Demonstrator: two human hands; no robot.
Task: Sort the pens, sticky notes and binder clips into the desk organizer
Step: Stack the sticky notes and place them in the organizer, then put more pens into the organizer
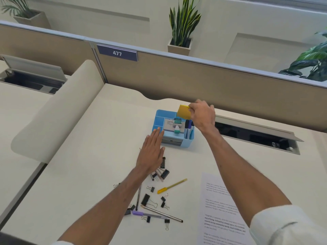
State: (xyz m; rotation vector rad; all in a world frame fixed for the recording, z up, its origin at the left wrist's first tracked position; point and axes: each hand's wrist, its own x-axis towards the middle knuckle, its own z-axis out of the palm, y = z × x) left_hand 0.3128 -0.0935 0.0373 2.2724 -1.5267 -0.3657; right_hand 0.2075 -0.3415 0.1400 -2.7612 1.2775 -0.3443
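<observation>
**Sticky-note pad held over the desk organizer, head view**

The right hand (201, 115) pinches a yellow sticky-note pad (184, 112) by its right edge between curled fingers and thumb. The pad hangs tilted in the air, just above the far right corner of the blue desk organizer (161, 114).

The left hand (152, 151) is flat, with straight fingers held together, and grips nothing. Its fingertips reach the organizer's near left corner; whether they touch it cannot be told.

The organizer stands on the pale bench (88, 174), near the partition. Its right-hand compartment holds several upright markers (189, 127) with dark and blue caps. Its middle section carries a grey box (169, 125) with a green-and-white item (177, 124) on top.

Loose stationery lies on the bench nearer the person, under and beside the left forearm:

- black binder clips (145, 199) of several sizes, scattered
- a yellow pen (171, 186), to the right of the clips
- a black pen (138, 197), partly under the forearm
- a purple-capped pen (148, 215), touching a thin pencil-like stick (162, 213)

A printed sheet (223, 209) lies to the right, partly under the right forearm. The partition bears a plate (117, 53) reading 477, and a potted plant (182, 27) stands beyond it.
</observation>
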